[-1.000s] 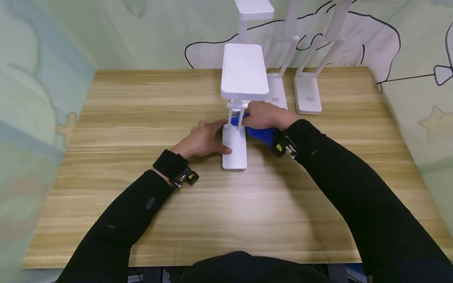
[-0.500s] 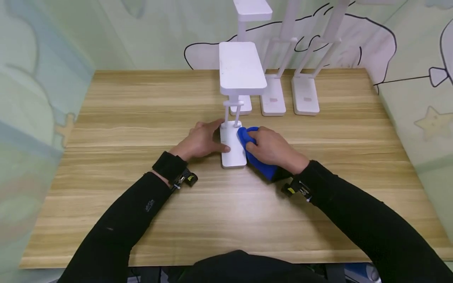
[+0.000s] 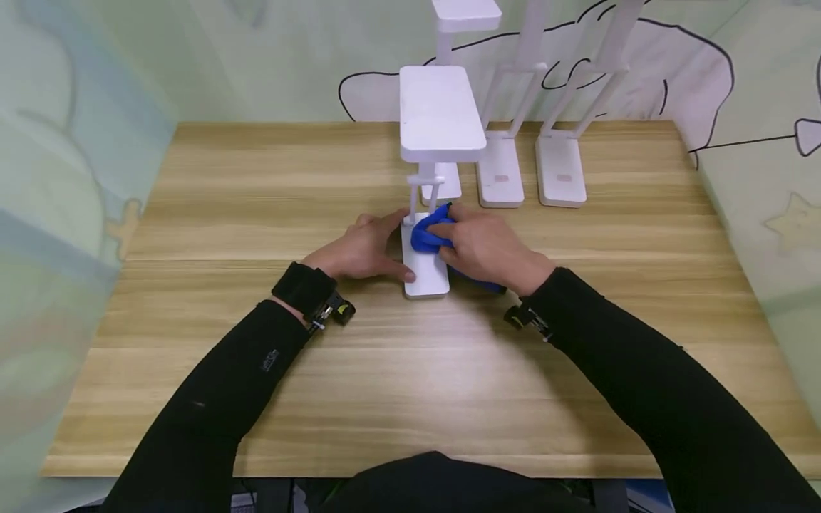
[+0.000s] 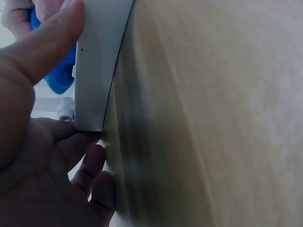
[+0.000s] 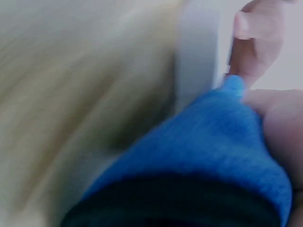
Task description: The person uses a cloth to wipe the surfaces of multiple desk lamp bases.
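Note:
In the head view a white desk lamp [image 3: 442, 114] stands at the middle of the table, its flat head above a narrow base [image 3: 426, 281]. My left hand [image 3: 362, 249] grips the base from the left. The left wrist view has the thumb [image 4: 57, 35] over the base's side and the fingers at its end. A blue cloth [image 3: 426, 235] is bunched in my right hand [image 3: 487, 246], which presses it onto the top of the base, just before the lamp's twin stems. Filling the right wrist view, the cloth [image 5: 203, 137] hangs below the hand, partly dark.
Behind are more white lamps: one base [image 3: 445, 182] partly hidden by the near lamp, one base [image 3: 500, 171] to its right, and another [image 3: 561, 171] farther right. The wooden table [image 3: 256, 171] meets patterned walls at the back and sides.
My right hand has drawn the cloth from behind the stems toward me along the base's right side, then up onto its top. The left hand has kept its hold on the base.

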`<state>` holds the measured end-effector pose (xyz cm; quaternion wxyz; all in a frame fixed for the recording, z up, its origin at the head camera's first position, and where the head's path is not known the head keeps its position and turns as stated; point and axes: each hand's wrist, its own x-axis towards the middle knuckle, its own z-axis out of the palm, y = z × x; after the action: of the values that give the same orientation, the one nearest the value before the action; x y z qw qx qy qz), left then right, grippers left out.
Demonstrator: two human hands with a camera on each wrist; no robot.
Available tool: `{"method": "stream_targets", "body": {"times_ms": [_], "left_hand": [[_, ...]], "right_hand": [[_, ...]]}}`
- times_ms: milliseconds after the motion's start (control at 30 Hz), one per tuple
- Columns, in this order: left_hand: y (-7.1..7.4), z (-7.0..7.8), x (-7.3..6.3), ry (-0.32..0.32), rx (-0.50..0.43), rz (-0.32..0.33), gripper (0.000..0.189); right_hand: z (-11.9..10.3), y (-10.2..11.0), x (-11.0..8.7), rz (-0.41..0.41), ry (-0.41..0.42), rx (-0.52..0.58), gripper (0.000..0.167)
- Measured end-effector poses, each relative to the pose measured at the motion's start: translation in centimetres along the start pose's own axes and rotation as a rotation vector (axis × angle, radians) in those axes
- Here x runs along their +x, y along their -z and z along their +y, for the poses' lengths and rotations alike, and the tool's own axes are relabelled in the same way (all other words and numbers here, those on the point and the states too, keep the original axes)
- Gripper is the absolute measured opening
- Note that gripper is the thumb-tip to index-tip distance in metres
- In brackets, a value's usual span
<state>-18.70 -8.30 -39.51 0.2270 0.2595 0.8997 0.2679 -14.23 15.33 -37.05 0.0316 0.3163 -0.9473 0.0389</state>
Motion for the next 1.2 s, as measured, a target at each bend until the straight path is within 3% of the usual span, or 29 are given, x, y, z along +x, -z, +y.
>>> {"method": "stream_targets", "body": {"times_ms": [200, 433, 633, 867, 933, 1067, 1133, 1200], "left_hand": [[0.0, 0.0, 0.1, 0.001, -0.015, 0.007, 0.122], [0.3, 0.3, -0.1, 0.004, 0.006, -0.002, 0.122], [0.1, 0.3, 0.1, -0.017, 0.004, 0.007, 0.12], [0.0, 0.3, 0.2, -0.046, -0.003, 0.036, 0.118], [0.0, 0.3, 0.2, -0.048, 0.001, 0.038, 0.118], [0.1, 0.5, 0.2, -0.044, 0.012, 0.032, 0.12], [0.1, 0.4, 0.2, -0.04, 0.017, 0.027, 0.121], [0.1, 0.3, 0.2, -0.036, 0.017, 0.027, 0.12]], "right_hand": [[-0.2, 0.8, -1.2, -0.123, 0.11, 0.066, 0.035], [0.0, 0.0, 0.3, 0.023, 0.072, -0.02, 0.034], [-1.7, 0.7, 0.3, -0.027, 0.062, -0.119, 0.02], [-3.6, 0.7, 2.5, 0.123, 0.186, -0.296, 0.016], [-3.4, 0.8, 2.3, 0.095, 0.184, -0.344, 0.014], [-2.6, 1.4, 1.1, -0.031, 0.103, -0.363, 0.016], [-2.6, 1.4, 0.9, -0.033, 0.083, -0.349, 0.016], [-3.0, 1.1, 1.3, 0.007, 0.121, -0.344, 0.017]]}}
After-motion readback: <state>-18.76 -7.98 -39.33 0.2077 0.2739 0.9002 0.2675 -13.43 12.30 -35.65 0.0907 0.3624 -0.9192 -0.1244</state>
